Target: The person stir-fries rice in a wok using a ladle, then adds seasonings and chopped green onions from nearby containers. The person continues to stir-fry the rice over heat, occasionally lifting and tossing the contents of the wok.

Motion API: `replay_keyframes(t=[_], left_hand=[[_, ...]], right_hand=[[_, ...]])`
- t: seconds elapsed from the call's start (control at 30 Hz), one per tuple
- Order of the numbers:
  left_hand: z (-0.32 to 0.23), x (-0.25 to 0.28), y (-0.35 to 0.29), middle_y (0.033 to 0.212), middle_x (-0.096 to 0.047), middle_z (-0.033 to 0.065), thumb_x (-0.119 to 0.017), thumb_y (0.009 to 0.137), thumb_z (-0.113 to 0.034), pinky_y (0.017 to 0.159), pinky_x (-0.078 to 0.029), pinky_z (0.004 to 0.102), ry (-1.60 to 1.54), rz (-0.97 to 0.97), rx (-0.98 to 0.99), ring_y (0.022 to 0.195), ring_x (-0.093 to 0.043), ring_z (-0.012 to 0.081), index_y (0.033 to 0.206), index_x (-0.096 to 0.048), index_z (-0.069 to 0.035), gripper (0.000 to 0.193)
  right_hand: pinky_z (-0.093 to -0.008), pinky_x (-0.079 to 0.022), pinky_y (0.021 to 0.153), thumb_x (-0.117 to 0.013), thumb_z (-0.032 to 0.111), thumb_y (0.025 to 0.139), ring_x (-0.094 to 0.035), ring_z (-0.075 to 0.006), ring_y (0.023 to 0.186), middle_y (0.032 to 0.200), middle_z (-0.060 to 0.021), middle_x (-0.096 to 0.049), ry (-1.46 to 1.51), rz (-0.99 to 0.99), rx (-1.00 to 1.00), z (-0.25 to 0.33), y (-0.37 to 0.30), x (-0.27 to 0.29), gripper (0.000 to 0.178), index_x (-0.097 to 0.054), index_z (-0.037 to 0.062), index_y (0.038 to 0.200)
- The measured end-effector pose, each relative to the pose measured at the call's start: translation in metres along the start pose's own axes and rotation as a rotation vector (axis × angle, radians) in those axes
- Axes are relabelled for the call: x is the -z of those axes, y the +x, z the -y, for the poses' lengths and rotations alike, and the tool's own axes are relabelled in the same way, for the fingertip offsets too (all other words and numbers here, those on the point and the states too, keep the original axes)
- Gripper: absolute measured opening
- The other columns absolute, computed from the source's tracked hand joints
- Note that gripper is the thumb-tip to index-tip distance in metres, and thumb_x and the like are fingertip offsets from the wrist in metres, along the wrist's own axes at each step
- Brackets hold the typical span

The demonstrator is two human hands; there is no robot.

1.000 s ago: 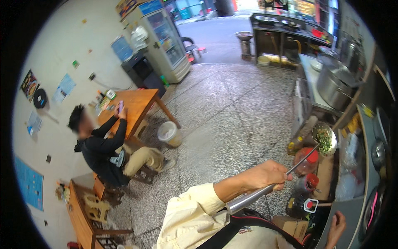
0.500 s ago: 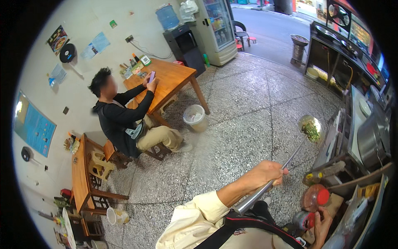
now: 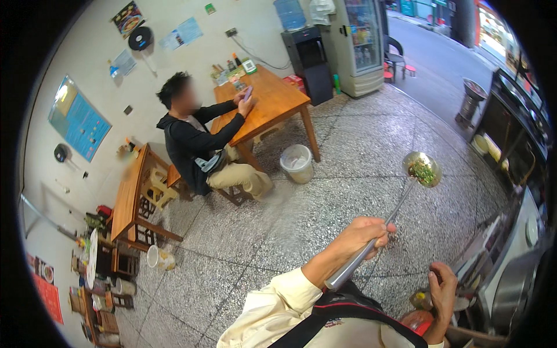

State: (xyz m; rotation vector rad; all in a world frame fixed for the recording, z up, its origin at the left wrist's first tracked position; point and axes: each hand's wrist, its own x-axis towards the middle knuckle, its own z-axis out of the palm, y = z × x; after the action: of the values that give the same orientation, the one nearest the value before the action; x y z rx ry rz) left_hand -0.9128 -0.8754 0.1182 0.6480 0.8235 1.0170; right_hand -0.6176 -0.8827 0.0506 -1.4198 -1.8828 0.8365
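Observation:
My left hand (image 3: 364, 235) is closed around the handle of a long metal ladle (image 3: 397, 210), held out over the floor. In its round bowl lie chopped greens (image 3: 423, 171) with some reddish-brown bits. My right hand (image 3: 442, 293) is raised at the lower right, fingers loosely curved and apart, with nothing seen in it. Beneath it a jar with a red lid (image 3: 419, 321) shows only in part. A small bottle with a yellow top (image 3: 420, 299) stands just left of this hand.
A large steel pot (image 3: 510, 293) and a white plate (image 3: 531, 231) stand on the counter at right. A seated person (image 3: 200, 139) holds a phone at a wooden table (image 3: 272, 95). A white bin (image 3: 296, 164) stands on the floor nearby. A drinks fridge (image 3: 361, 49) is at the back.
The view has turned, shifting the room to the right. My right hand has come up off the red-lidded jars. The ladle's bowl sits higher in view, still in my left hand.

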Motion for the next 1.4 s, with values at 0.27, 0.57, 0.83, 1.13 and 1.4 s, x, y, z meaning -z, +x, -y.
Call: replay_keyframes(t=[0.27,0.57,0.83,1.13,1.4], left_hand=[[-0.028,0.03,0.084,0.061,-0.051,-0.0006,-0.047,0.087,-0.013,0.036,-0.031,0.0183,-0.065,-0.096,-0.023,0.041,-0.039,0.0043,0.099,-0.053,0.004,0.021],[-0.071,0.036,0.208,0.061,-0.047,-0.0047,-0.049,0.089,-0.017,0.039,-0.029,0.0177,-0.051,-0.059,-0.062,0.045,-0.037,0.0021,0.097,-0.054,0.002,0.021],[-0.069,0.007,0.343,0.065,-0.049,-0.0002,-0.046,0.092,-0.016,0.037,-0.039,0.0212,-0.173,0.026,-0.03,0.041,-0.042,0.0066,0.107,-0.046,0.002,0.023],[-0.059,-0.058,0.472,0.064,-0.05,0.0002,-0.05,0.09,-0.017,0.04,-0.041,0.0233,-0.201,-0.026,-0.079,0.042,-0.045,0.008,0.098,-0.052,0.0,0.019],[-0.05,-0.054,0.552,0.076,-0.058,0.0077,-0.048,0.093,-0.013,0.059,-0.05,0.0276,-0.187,0.106,-0.004,0.061,-0.057,0.0157,0.099,-0.051,0.0,0.015]], right_hand=[[-0.0315,-0.047,0.068,-0.059,0.001,0.077,-0.061,-0.0259,0.076,0.09,-0.0166,-0.062,0.03,0.147,0.144,-0.003,0.125,-0.027,0.018,-0.06,-0.0047,0.094],[-0.0278,-0.045,0.067,-0.061,0.004,0.079,-0.057,-0.018,0.074,0.09,-0.0142,-0.062,0.093,0.143,-0.2,-0.046,0.183,-0.006,0.018,-0.062,-0.0056,0.094],[-0.025,-0.044,0.07,-0.061,0.01,0.084,-0.055,-0.0138,0.077,0.087,-0.0087,-0.061,0.124,0.151,-0.22,-0.136,0.251,0.035,0.018,-0.062,-0.0053,0.093],[-0.0283,-0.049,0.069,-0.053,0.011,0.091,-0.058,-0.016,0.076,0.088,-0.0117,-0.062,0.455,0.133,-0.111,-0.211,0.381,0.116,0.02,-0.06,-0.0058,0.098],[-0.0351,-0.055,0.067,-0.036,0.034,0.098,-0.066,-0.0273,0.074,0.09,-0.0183,-0.063,0.94,0.264,-0.359,-0.139,0.445,0.096,0.045,-0.051,-0.0067,0.113]])
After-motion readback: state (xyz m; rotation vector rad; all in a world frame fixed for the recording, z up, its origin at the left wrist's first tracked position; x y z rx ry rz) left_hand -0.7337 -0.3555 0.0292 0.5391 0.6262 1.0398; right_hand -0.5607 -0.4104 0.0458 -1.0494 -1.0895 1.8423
